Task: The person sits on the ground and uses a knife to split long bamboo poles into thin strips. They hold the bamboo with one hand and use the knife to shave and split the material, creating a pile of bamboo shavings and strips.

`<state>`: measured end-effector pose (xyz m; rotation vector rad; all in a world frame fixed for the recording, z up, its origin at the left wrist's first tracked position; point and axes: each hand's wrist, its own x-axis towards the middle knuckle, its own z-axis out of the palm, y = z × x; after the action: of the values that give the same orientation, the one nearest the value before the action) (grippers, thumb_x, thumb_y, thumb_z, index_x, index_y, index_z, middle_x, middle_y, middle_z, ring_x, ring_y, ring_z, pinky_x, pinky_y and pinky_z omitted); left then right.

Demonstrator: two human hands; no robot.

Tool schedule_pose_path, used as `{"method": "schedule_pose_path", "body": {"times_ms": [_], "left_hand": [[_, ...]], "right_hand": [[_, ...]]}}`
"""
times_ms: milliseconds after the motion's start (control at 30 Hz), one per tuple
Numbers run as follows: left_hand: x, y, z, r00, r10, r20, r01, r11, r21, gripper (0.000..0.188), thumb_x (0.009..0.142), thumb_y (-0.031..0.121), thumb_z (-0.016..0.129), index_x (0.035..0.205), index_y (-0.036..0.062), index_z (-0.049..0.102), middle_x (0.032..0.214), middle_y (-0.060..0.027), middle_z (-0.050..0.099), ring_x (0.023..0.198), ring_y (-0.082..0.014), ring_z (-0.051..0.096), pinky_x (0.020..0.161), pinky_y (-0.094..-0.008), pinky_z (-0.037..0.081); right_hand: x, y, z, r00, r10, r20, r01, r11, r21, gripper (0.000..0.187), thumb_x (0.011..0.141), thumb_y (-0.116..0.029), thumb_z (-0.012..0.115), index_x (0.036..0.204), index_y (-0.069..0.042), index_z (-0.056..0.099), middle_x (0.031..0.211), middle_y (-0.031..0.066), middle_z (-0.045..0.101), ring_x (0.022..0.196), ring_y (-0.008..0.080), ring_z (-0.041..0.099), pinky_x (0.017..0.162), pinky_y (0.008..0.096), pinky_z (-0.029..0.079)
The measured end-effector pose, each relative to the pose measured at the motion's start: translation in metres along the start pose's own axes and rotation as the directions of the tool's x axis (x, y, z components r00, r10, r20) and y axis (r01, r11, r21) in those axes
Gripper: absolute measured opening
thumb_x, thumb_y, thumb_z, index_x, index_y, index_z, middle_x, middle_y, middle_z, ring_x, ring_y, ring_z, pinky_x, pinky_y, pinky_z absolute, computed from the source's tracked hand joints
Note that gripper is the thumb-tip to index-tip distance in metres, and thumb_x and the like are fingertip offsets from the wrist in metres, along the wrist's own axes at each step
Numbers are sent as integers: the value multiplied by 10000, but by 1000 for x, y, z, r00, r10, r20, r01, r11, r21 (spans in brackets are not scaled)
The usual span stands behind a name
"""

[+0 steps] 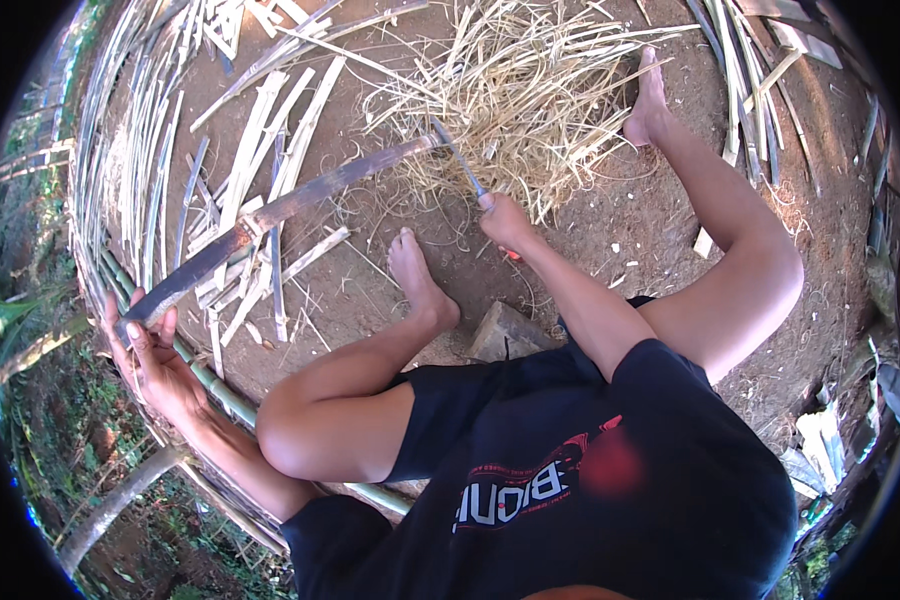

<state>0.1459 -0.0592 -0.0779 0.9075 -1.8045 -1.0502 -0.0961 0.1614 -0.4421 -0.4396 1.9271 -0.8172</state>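
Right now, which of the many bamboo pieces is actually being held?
The long dark bamboo strip, gripped at its near end by the left hand; its far end meets the blade. The pale strips lie loose on the ground.

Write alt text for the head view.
A seated, barefoot person holds a long dark bamboo strip in the left hand and sets a knife, gripped in the right hand, against its far end. Pale bamboo shavings and split slats litter the dirt.
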Motion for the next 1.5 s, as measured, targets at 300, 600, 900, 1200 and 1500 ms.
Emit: {"method": "schedule_pose_path", "body": {"times_ms": [300,600,900,1200,1500], "left_hand": [[6,-20,-21,1000,1,-5,-2,992,-123,331,973,185,528,1233,-17,496,1207,-237,575,974,-250,660,837,-327,593],[1,-22,-16,1000,-9,4,10,984,-179,273,970,181,537,1172,-3,537,1155,-206,603,945,-239,661,822,-322,592],[14,-24,-18,994,-7,-113,-28,952,-305,294,932,215,601,1087,-23,523,1116,-211,606,919,-229,656,726,-265,609],[5,-2,12,973,108,-201,-91,991,94,427,905,19,609,1284,-86,442,907,-139,639,722,-181,666,629,-272,587],[-10,22,40,965,176,-194,-160,982,98,188,870,-11,644,1015,-49,532,884,-139,635,728,-178,664,657,-298,606]], "right_hand": [[-4,19,26,986,-113,-120,115,993,7,270,784,-125,588,1025,-3,570,870,246,652,833,409,647,765,480,501],[-21,14,19,984,-154,-91,152,988,-28,203,791,-116,563,965,-12,567,862,257,647,831,423,641,755,484,498],[-33,-8,-6,994,17,-112,19,949,314,179,770,-128,594,917,-26,593,722,154,632,649,278,637,650,401,501],[-96,-88,3,951,-304,-50,307,930,200,233,783,-208,655,874,-10,572,761,179,647,718,324,642,686,396,491],[-171,-175,9,661,-751,3,744,655,131,199,835,-181,648,863,-23,531,671,171,625,593,271,641,542,393,488]]}}
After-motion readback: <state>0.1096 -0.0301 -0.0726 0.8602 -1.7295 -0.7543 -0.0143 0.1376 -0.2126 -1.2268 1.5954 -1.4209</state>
